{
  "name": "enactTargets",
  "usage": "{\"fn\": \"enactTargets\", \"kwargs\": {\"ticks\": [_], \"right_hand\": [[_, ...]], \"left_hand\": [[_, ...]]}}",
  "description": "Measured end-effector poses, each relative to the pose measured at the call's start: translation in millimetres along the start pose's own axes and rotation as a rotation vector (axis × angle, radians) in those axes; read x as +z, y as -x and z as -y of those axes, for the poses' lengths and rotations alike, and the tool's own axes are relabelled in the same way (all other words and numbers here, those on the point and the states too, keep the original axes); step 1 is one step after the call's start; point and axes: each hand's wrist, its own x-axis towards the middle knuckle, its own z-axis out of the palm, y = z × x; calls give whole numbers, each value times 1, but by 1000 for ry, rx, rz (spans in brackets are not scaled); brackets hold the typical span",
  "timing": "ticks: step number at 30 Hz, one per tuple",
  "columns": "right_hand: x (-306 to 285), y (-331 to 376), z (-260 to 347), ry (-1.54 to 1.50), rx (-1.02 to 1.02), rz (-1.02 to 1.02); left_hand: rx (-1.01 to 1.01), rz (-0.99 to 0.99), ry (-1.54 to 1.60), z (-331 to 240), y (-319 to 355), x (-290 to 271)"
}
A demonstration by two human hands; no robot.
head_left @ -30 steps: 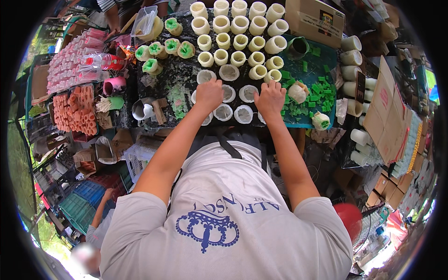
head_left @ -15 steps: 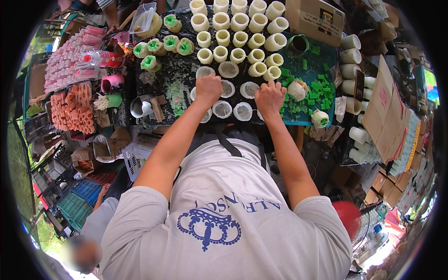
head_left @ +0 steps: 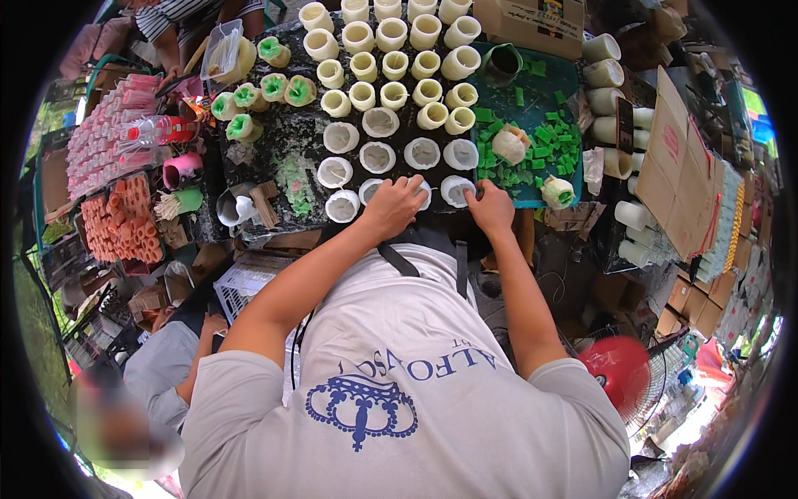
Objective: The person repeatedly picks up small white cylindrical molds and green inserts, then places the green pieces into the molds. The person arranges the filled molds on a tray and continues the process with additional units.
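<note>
Rows of white, rough-rimmed cups (head_left: 376, 156) stand upright on the dark table (head_left: 274, 158), nearest to me. My left hand (head_left: 392, 208) is bent over the front row, fingers closed at the left rim of a partly covered white cup (head_left: 426, 196). What lies under those fingers is hidden. My right hand (head_left: 492, 206) is at the right side of the front-right white cup (head_left: 456, 191), thumb and curled fingers beside its rim. Any small thing in its pinch cannot be made out. Behind them, several rows of cream-coloured cups (head_left: 395, 64) stand upright.
Green chunks (head_left: 544, 137) lie on a teal board (head_left: 524, 193) at right. Green-and-cream cups (head_left: 274, 86), pink tubes (head_left: 116, 116) and orange tubes (head_left: 125, 220) are at left. A red fan (head_left: 615, 374) stands behind my right arm. Another person's arm (head_left: 170, 50) is at the far left.
Both hands have moved nearer to my body, down to the front row of white cups. The view has shifted, so the table's things appear further left.
</note>
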Motion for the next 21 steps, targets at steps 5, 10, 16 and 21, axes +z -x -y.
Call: {"fn": "enactTargets", "kwargs": {"ticks": [5,10,16,21], "right_hand": [[8,1,-7,-23,2,-120],[11,2,-10,-8,-84,-150],[-4,-2,-2,205,-386,-161],[-8,-13,-9,367,-476,-158]], "left_hand": [[-61,-50,-57,-4,-13,16],[-22,30,-110,-4,-15,20],[-37,22,-116,1,-20,30],[-62,-63,-103,0,-24,28]]}}
